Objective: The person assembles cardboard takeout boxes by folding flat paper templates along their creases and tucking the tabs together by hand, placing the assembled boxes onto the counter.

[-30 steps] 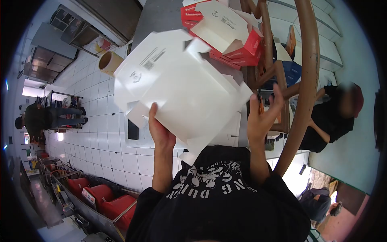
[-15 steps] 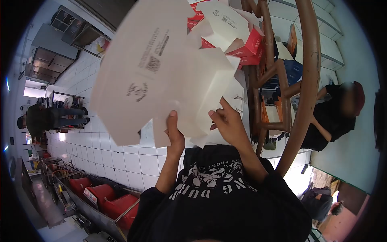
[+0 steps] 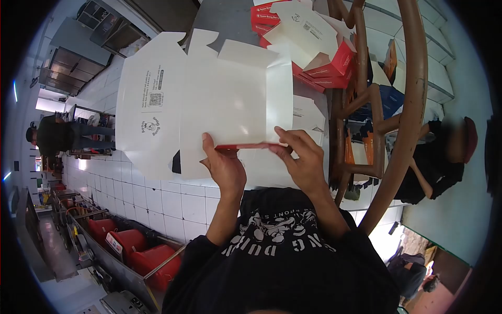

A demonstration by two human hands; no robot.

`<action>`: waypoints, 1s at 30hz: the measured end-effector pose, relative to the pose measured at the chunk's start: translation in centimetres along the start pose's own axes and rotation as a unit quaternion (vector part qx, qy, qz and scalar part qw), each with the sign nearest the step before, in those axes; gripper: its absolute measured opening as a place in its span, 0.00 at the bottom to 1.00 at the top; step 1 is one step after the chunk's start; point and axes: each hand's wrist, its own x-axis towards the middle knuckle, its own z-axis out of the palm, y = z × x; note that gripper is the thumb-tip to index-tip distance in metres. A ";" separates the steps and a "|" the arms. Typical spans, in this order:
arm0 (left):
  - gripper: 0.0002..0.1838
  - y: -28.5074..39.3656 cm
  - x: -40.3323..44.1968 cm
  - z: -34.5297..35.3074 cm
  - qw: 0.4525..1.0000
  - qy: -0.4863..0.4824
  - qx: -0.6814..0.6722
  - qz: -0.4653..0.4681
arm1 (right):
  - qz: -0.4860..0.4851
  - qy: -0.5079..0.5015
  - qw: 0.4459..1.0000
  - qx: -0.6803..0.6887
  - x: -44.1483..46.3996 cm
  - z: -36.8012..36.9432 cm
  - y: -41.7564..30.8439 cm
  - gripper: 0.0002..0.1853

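A partly folded cardboard food box (image 3: 225, 94), white inside with red showing on the outside of its near edge, spreads out in front of me. Its lid panel at the left carries printed text and a square code. My left hand (image 3: 226, 166) grips the near wall, thumb on top and the other fingers under or behind it, partly hidden. At the near right corner, my right hand (image 3: 303, 157) pinches the wall where it meets the raised right side. Beneath the box lies another flat white cardboard piece (image 3: 308, 116).
Folded red and white boxes (image 3: 329, 63) are stacked at the far right of the grey table (image 3: 222, 15). A brown metal frame (image 3: 405, 104) rises beside them, with blue and orange boxes (image 3: 384, 99) behind it. One person (image 3: 434, 157) is at the right, another (image 3: 57, 133) at the far left.
The box has come down and lies flatter, its lid swung leftward. Its right and near sides now stand up, and my right hand has closed on the near right corner.
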 end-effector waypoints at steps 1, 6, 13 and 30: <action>0.21 0.0 0.0 -0.2 1.000 -0.006 0.013 -0.003 | 0.015 0.018 1.000 0.008 0.1 0.0 0.1 0.19; 0.21 0.2 -0.1 -0.5 0.998 -0.054 -0.019 -0.021 | 0.057 0.029 0.998 0.023 0.2 0.4 -0.7 0.14; 0.25 -0.6 -0.8 0.2 0.989 -0.130 0.075 0.011 | -0.095 0.039 0.991 -0.089 1.3 0.2 -0.6 0.16; 0.20 -0.3 -0.9 0.1 0.992 -0.117 0.053 -0.009 | 0.011 0.095 0.993 0.070 0.4 0.6 -0.4 0.12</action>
